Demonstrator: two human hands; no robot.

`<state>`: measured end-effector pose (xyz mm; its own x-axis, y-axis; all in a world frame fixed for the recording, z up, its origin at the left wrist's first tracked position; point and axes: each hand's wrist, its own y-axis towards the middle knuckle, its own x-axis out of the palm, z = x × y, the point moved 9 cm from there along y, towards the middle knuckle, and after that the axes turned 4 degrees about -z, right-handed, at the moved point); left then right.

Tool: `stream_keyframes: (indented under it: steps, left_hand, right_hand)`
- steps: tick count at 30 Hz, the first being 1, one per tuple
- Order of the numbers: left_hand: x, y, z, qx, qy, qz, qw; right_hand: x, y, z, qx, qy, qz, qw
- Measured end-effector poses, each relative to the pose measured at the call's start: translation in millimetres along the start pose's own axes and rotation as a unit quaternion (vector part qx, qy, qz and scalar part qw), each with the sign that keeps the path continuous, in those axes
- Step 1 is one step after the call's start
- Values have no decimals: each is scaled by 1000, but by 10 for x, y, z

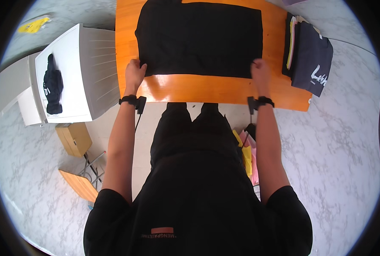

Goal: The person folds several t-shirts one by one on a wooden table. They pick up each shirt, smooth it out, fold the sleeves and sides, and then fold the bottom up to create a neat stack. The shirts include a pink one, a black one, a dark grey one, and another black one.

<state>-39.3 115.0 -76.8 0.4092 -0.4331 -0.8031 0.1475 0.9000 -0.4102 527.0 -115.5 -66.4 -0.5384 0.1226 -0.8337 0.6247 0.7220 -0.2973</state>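
Observation:
A black garment (pixel 202 40), probably a T-shirt, lies spread flat on an orange wooden table (pixel 190 88), with some creases on its left half. At its near left corner, my left hand (pixel 135 72) pinches the cloth between thumb and fingers. My right hand (pixel 260 72) is at the near right corner, slightly blurred, with its fingers closed on the edge of the fabric. Both wrists wear black straps with small devices and cables.
Folded clothes (pixel 313 56), dark grey on top, are stacked at the table's right edge. To the left, a white cabinet-like unit (pixel 71 73) bears a bunched black cloth (pixel 53 86). Below are a cardboard box (pixel 74 139), a folding stool (pixel 79 185) and yellow and pink cloths (pixel 247 155).

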Motion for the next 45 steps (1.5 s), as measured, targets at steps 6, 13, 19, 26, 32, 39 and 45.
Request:
stream_keyframes:
  steps: [6,13,19,26,32,39,45]
  left_hand:
    - [76,-126,10,-62,-8,-95,994]
    - [160,-99,-427,-43,-49,-48,997]
    - [57,-200,-411,-18,42,-25,999]
    - [-147,-351,33,35,87,32,995]
    - [-24,-468,757,202,52,-25,978]
    - [224,-551,740,193,174,-38,965]
    - [288,-528,650,182,187,-51,964]
  right_hand:
    - [77,-157,1475,137,66,-78,985]
    - [147,-208,1190,171,163,-66,970]
    - [70,-219,894,140,52,-67,986]
    - [-113,-168,638,35,73,-26,996]
    - [-184,77,-32,-63,10,-88,994]
    - [-68,235,152,-73,59,-122,988]
    - [-82,300,322,-63,181,-89,977]
